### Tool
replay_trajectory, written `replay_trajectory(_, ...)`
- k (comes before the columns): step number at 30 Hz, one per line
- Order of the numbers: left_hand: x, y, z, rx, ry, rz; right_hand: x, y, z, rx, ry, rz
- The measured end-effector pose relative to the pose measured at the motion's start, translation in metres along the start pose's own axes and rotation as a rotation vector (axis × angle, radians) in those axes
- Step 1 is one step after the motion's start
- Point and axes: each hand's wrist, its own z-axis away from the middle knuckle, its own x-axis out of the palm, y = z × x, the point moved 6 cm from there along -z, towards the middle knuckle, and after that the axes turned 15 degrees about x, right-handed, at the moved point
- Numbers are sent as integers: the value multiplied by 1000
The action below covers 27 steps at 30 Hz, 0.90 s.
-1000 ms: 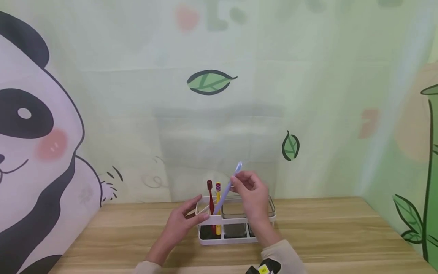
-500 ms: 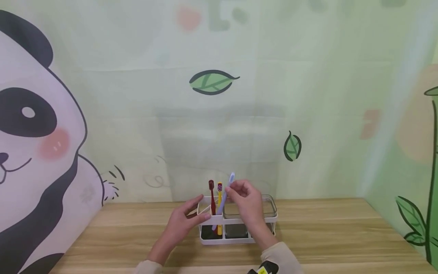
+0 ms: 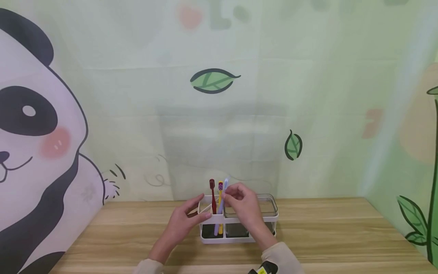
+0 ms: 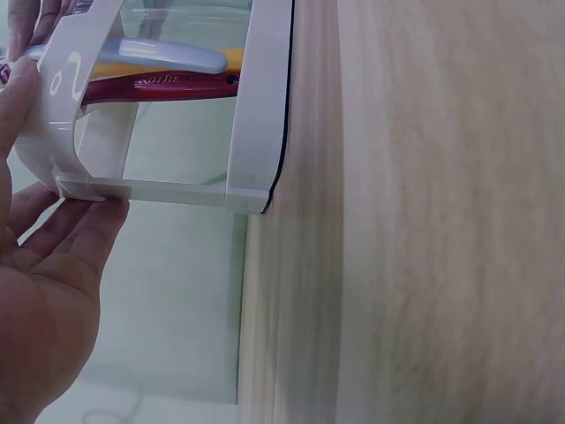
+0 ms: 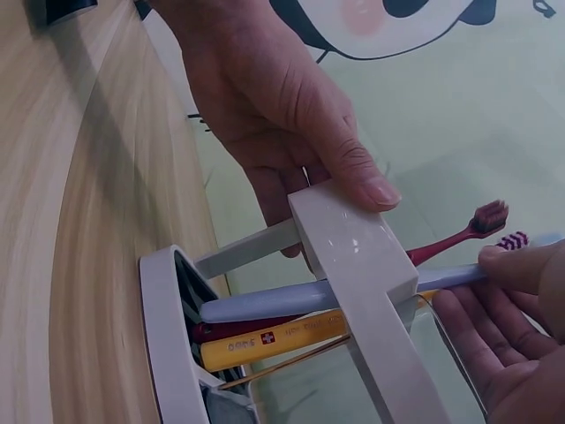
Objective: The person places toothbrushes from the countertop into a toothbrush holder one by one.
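Note:
A white toothbrush holder (image 3: 270, 219) stands on the wooden table. My left hand (image 3: 183, 222) grips its left end, thumb on the front of the upper rim and fingers behind. My right hand (image 3: 244, 203) pinches a pale lavender toothbrush (image 5: 265, 301) near its head, thumb against fingers. This brush stands nearly upright, bristles up, in the left part of the holder; its handle passes through the upper frame, with the lower end close over the dark base. Beside it in the same section stand a red toothbrush (image 3: 213, 201) and a yellow toothbrush (image 5: 274, 340).
A clear, rectangular cup (image 3: 268, 205) sits in the holder's right part, partly behind my right hand. The wooden table (image 3: 342, 236) extends to both sides. Behind it hangs a pale green backdrop (image 3: 325, 114) printed with a panda and leaves.
My right hand has moved left and down, lowering the lavender toothbrush into the holder and bringing it more upright beside the yellow one. My left hand keeps its grip on the holder.

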Motion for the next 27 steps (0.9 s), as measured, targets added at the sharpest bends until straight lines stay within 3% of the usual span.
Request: replay_trajectory(27,0,2,1,-8,-12,-17,2,2,0,11,-26,164)
